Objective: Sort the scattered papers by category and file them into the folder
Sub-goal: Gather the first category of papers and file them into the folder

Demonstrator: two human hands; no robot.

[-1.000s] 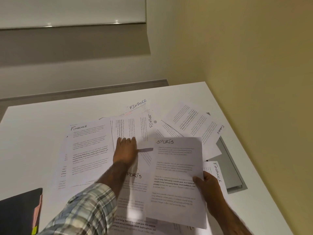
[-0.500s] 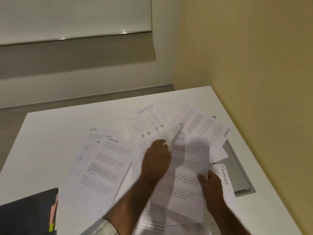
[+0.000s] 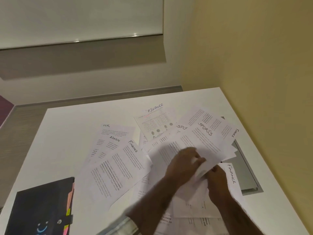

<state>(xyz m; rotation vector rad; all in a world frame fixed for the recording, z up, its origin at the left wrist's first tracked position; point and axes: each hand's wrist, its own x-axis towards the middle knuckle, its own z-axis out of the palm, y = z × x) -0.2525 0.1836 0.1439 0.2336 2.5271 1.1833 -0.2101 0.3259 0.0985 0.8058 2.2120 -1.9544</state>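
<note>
White printed sheets with handwritten headings lie scattered over the white table (image 3: 71, 133). A SPORTS sheet (image 3: 203, 138) is lifted at the middle right; my left hand (image 3: 184, 161) and my right hand (image 3: 217, 180) both pinch its lower edge, close together. A second SPORTS sheet (image 3: 182, 127) peeks out beneath it. FINANCE sheets lie at the left (image 3: 118, 170), at the back (image 3: 155, 121) and beside my right hand (image 3: 232, 177). HR (image 3: 115, 131) and ADMIN (image 3: 110, 146) sheets overlap at the back left. The black folder (image 3: 39, 209) with coloured tabs sits shut at the front left.
A grey recessed cable hatch (image 3: 245, 173) lies in the table at the right, partly under papers. A yellow wall (image 3: 262, 65) runs close along the table's right edge. Bare tabletop shows at the back and far left.
My left hand has moved right from the pile's middle onto the SPORTS sheet held by my right hand. The view has shifted, bringing more of the folder and the ADMIN sheet into sight.
</note>
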